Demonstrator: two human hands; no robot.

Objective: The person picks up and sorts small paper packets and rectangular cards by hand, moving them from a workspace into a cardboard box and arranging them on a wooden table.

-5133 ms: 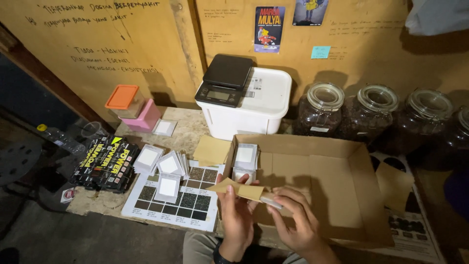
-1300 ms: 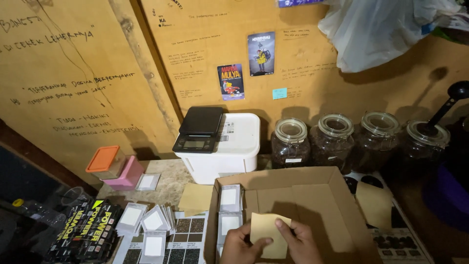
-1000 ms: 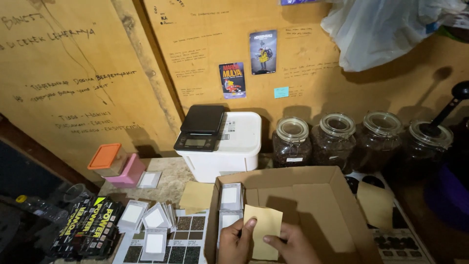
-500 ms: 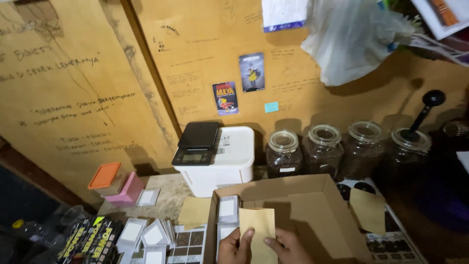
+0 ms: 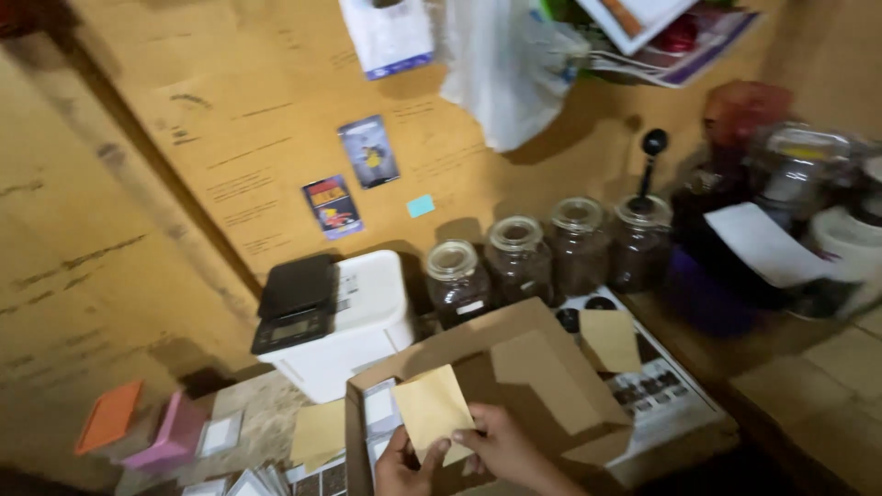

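Both my hands hold a small tan paper pouch point(image 5: 430, 409) upright above an open cardboard box point(image 5: 542, 377). My left hand point(image 5: 400, 464) pinches its lower left edge, and my right hand point(image 5: 503, 448) grips its lower right corner. Small white packets point(image 5: 378, 409) stand in a row along the box's left inner wall, just left of the pouch. Only the fingers and the backs of my hands show at the bottom edge of the view.
A black digital scale point(image 5: 296, 301) rests on a white lidded tub point(image 5: 354, 335) behind the box. Several glass jars point(image 5: 516, 259) line the wooden wall. Another tan pouch point(image 5: 610, 338) lies right of the box, one more point(image 5: 318, 430) to its left. Pink point(image 5: 175, 432) and orange point(image 5: 108, 418) containers sit far left.
The view has swung up and to the right, bringing the jars and a cluttered right-hand shelf into sight. My hands have kept hold of the tan pouch over the box.
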